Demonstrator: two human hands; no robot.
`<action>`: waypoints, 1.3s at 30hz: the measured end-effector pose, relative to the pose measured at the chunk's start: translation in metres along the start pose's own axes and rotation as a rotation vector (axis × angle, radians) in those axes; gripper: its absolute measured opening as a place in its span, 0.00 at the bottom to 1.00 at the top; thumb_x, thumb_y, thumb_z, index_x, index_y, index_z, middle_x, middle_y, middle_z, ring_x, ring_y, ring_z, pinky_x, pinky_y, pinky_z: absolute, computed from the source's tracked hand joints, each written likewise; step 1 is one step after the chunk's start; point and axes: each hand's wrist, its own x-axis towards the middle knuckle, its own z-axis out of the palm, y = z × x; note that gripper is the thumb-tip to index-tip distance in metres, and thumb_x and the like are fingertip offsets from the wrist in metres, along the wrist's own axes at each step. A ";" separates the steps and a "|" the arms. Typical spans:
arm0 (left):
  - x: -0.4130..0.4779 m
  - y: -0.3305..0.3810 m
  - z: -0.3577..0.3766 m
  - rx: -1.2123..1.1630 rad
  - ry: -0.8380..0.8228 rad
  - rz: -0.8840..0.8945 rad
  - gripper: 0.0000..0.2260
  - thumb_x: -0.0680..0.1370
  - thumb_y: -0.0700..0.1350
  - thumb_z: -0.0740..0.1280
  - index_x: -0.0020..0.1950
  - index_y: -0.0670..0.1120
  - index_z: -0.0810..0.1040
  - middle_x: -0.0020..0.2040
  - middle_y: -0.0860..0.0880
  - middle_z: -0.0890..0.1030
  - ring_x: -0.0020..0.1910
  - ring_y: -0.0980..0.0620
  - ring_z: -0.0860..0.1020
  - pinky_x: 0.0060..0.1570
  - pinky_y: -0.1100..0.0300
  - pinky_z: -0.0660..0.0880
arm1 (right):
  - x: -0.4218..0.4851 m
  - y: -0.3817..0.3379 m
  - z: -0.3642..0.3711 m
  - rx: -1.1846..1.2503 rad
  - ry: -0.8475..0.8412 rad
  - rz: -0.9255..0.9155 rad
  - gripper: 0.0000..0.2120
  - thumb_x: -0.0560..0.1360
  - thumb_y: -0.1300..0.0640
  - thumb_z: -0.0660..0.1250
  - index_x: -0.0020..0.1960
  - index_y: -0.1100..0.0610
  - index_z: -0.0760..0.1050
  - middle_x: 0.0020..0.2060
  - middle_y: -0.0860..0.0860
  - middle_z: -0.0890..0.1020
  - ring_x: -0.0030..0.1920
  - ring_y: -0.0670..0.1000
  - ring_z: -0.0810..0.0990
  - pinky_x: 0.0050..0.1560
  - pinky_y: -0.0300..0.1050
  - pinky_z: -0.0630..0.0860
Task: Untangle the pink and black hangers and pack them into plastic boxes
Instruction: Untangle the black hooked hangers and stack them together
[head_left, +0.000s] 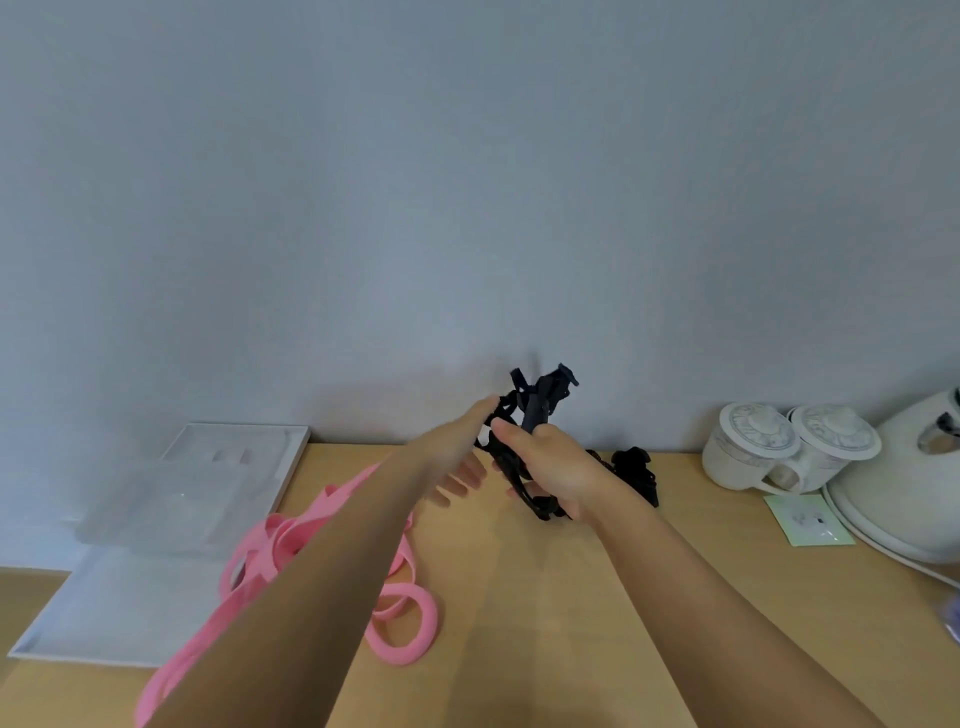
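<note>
Your pink hangers (280, 540) lie closest, a floppy heap of flat bands and round loops on the tan wooden surface (519, 597), partly under your left arm. Farther off, your right hand (550, 467) has its grip tight around a knotted black bunch of hangers (535, 410), held up above the surface. Your left hand (457, 452) touches that bunch with a fingertip, but it is too blurry to tell if its grip is closed. One more black clump (631, 465) lies behind your right wrist. Two flat, clear plastic boxes (208, 483) sit at the left. Two white cups (748, 447) with lids stand at the right.
</note>
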 end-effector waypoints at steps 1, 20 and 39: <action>0.001 -0.003 0.003 -0.025 -0.096 -0.025 0.38 0.72 0.73 0.51 0.56 0.41 0.78 0.52 0.44 0.81 0.54 0.44 0.77 0.56 0.49 0.72 | 0.000 0.000 0.001 -0.037 -0.014 0.003 0.18 0.79 0.46 0.59 0.46 0.62 0.75 0.39 0.54 0.78 0.42 0.52 0.77 0.49 0.48 0.78; 0.009 0.011 0.011 -0.767 0.211 0.011 0.12 0.80 0.32 0.51 0.38 0.39 0.66 0.35 0.42 0.70 0.31 0.46 0.70 0.36 0.48 0.70 | -0.008 0.032 0.023 -0.789 0.072 -0.058 0.15 0.80 0.45 0.52 0.44 0.56 0.65 0.48 0.55 0.69 0.58 0.58 0.66 0.60 0.55 0.68; 0.012 -0.022 -0.002 0.382 0.334 0.215 0.16 0.72 0.57 0.64 0.42 0.44 0.77 0.38 0.48 0.80 0.44 0.46 0.78 0.42 0.58 0.73 | -0.007 0.018 -0.017 -0.602 -0.072 0.100 0.14 0.73 0.55 0.62 0.30 0.56 0.68 0.26 0.51 0.68 0.28 0.49 0.65 0.33 0.43 0.61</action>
